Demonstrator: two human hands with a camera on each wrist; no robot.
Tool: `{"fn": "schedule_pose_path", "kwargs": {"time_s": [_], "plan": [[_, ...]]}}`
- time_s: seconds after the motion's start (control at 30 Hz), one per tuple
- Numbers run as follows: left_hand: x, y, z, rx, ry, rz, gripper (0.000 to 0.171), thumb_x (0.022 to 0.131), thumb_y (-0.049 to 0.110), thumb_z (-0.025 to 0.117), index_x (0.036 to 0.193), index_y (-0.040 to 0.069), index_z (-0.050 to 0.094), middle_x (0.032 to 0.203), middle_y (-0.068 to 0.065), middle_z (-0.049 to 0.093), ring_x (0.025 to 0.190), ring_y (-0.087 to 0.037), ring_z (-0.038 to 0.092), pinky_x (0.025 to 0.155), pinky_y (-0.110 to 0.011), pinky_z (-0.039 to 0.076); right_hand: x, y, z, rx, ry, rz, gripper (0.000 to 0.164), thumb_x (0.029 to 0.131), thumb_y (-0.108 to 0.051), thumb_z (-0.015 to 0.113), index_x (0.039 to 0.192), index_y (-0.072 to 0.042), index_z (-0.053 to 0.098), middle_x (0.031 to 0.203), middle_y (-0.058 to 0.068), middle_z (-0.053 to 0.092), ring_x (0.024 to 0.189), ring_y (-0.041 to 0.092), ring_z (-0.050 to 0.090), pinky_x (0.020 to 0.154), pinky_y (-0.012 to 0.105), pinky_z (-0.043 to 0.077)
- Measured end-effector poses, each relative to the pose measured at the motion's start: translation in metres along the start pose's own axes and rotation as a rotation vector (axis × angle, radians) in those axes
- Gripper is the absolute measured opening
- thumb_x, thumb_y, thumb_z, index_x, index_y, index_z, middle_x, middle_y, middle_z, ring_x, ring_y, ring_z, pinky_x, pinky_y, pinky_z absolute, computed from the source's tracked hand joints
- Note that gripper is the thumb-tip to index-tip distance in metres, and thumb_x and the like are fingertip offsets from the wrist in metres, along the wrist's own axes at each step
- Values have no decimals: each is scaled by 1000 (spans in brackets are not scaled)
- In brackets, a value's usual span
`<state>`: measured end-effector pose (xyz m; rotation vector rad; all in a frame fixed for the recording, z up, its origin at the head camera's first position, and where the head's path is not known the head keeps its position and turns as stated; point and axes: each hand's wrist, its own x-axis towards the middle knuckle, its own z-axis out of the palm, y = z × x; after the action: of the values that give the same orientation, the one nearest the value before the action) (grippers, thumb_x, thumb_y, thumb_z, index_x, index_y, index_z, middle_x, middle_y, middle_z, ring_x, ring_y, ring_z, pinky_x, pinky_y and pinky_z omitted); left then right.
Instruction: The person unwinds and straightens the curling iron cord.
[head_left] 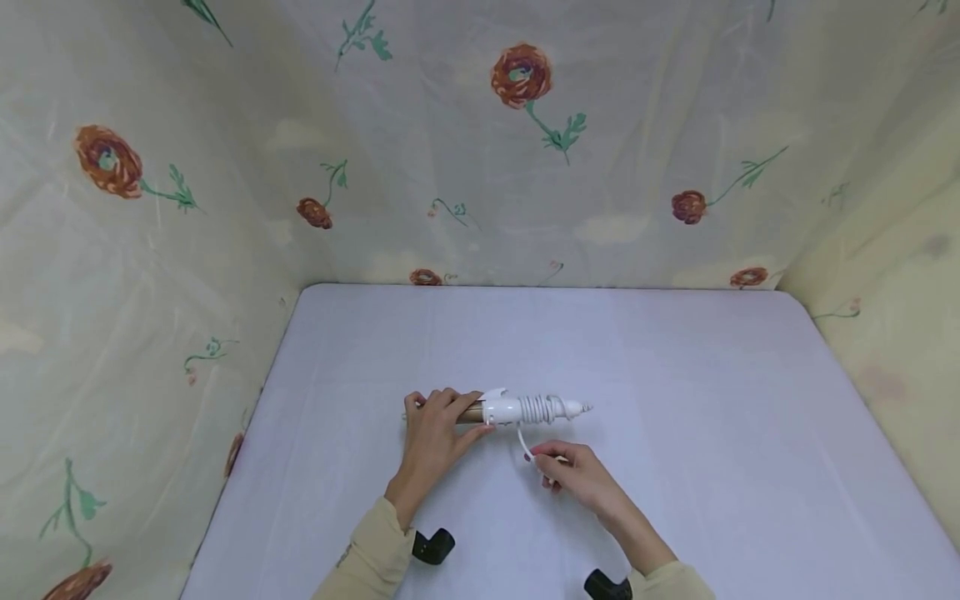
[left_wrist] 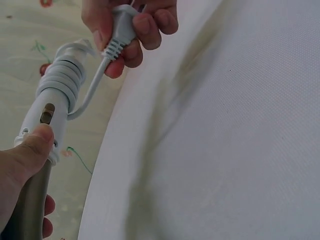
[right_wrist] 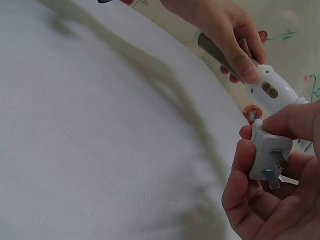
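My left hand grips a curling iron where its gold-brown barrel meets the white handle. In the left wrist view the thumb presses just below a small brown oval on the handle. White cord is coiled several times round the handle's narrower end. A free length of it runs out to a white two-pin plug. My right hand pinches that plug between thumb and fingers, its metal prongs facing the right wrist camera. In the head view this hand is nearer me than the iron.
A white-covered table lies under both hands. Behind and beside it hang pale curtains printed with reddish flowers. Black devices stick out at both wrists near the beige sleeves.
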<state>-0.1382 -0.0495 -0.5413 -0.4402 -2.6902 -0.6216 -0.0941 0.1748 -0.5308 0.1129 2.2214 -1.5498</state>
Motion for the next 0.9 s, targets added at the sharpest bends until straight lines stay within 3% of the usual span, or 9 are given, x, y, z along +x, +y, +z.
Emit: {"fn": "schedule_pose_path", "kwargs": {"time_s": [0.3, 0.63, 0.9], "plan": [[-2, -2, -5, -21, 25, 10, 51, 69, 51, 77, 113, 26, 68, 89, 6, 67, 81, -12, 59, 89, -44, 28, 5, 8, -2, -60, -12, -56, 22, 91, -20, 63, 105, -3, 64, 91, 9, 67, 75, 13, 55, 60, 25, 45], [-8, -1, -6, -56, 8, 27, 51, 68, 49, 77, 112, 25, 68, 91, 6, 67, 82, -13, 58, 89, -46, 28, 9, 17, 0, -94, -19, -79, 24, 84, -18, 70, 97, 0, 62, 81, 6, 63, 69, 13, 57, 60, 25, 47], [-1, -4, -12, -75, 18, 4, 52, 69, 48, 75, 114, 24, 67, 92, 7, 67, 85, -13, 59, 90, -46, 28, 27, 16, -14, -247, -12, -234, 17, 87, -21, 68, 94, -6, 66, 82, 3, 66, 71, 13, 56, 60, 23, 46]]}}
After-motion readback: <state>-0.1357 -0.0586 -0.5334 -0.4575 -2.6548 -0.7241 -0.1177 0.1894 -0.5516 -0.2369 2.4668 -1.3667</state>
